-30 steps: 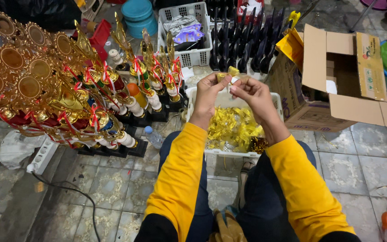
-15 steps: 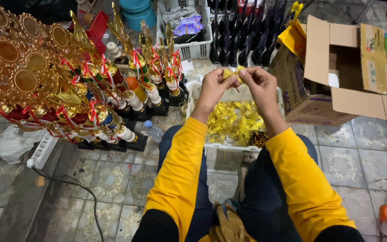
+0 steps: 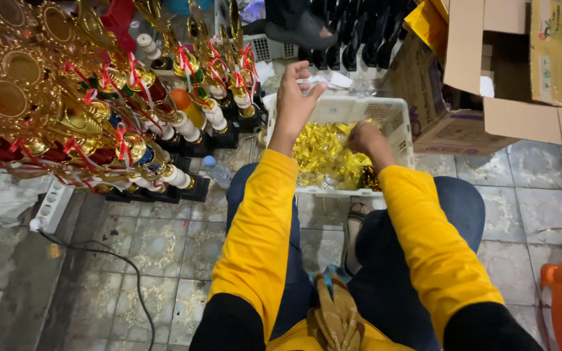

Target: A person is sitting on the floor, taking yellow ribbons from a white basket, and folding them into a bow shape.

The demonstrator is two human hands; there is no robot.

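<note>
- Head view, hands: the left hand [image 3: 293, 99] is raised above the near-left corner of the white plastic basket [image 3: 395, 116]. Its fingers [image 3: 307, 77] are spread and slightly curled, and nothing is seen between them.
- Head view, hands: the right hand [image 3: 365, 138] is lowered into the basket, knuckles upward. Its fingers are curled down into the gold foil pieces [image 3: 323, 155]; whether a piece is pinched cannot be told, since the fingertips are hidden by the back of the hand.
- Head view, handled material: the gold foil pieces are heaped inside the basket, directly under the right fingers and just below and right of the left fingers.
- Head view, surroundings to the left of the left fingers: a dense row of gold trophies [image 3: 99, 110] with red ribbons is stood on black bases. The nearest trophy [image 3: 239, 71] is just beside the left fingers.
- Head view, beyond the fingers: a rack of black parts [image 3: 352, 39] is placed past the basket.
- Head view, right of the right fingers: an open cardboard box [image 3: 489, 78] is set near the basket.
- Head view, below the hands: a clear plastic bottle [image 3: 216, 172] is laid on the tiled floor [image 3: 164, 260], and a black cable [image 3: 125, 273] is run across it.
- Head view, near edge: yellow sleeves [image 3: 261, 234] and blue trousers [image 3: 463, 208] cover part of the floor.
</note>
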